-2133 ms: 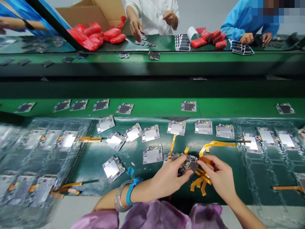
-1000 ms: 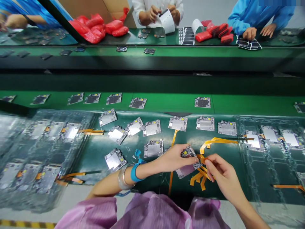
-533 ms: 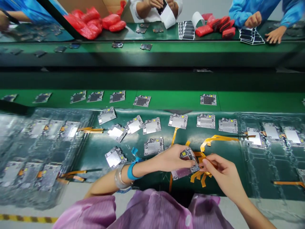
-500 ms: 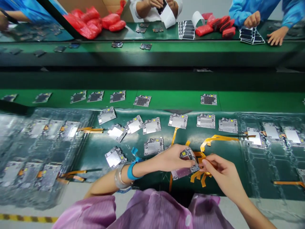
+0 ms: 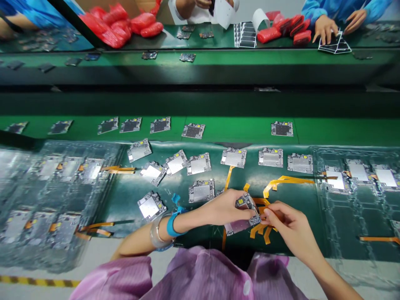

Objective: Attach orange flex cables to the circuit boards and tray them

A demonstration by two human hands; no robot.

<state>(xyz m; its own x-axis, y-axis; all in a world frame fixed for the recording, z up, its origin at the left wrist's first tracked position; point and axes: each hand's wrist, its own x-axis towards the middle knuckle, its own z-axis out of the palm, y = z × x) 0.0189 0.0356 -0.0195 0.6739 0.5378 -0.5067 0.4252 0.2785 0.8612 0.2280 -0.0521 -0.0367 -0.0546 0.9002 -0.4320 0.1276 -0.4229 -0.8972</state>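
My left hand (image 5: pixel 229 208), with a blue band at the wrist, is closed around a circuit board (image 5: pixel 239 227) and holds it tilted above the green bench. My right hand (image 5: pixel 289 223) pinches at the board's right edge, thumb and forefinger together on an orange flex cable (image 5: pixel 271 213) whose end is partly hidden by the fingers. More orange flex cables (image 5: pixel 267 238) lie in a loose pile under and around both hands. Several circuit boards with silver shields, such as one board (image 5: pixel 201 191) just beyond my left hand, lie on the bench.
Clear plastic trays with boards and cables stand at left (image 5: pixel 84 200) and right (image 5: pixel 321 221). Beyond the bench runs a green conveyor belt (image 5: pixel 234 129) carrying several boards. Across it, co-workers' hands (image 5: pixel 326 30) work beside red bubble-wrap packs (image 5: pixel 115 25).
Boards on the near belt have shifted right, those on the far belt slightly left. My hands have hardly moved. A co-worker's hands at the far right have come together over the black-and-white sheets.
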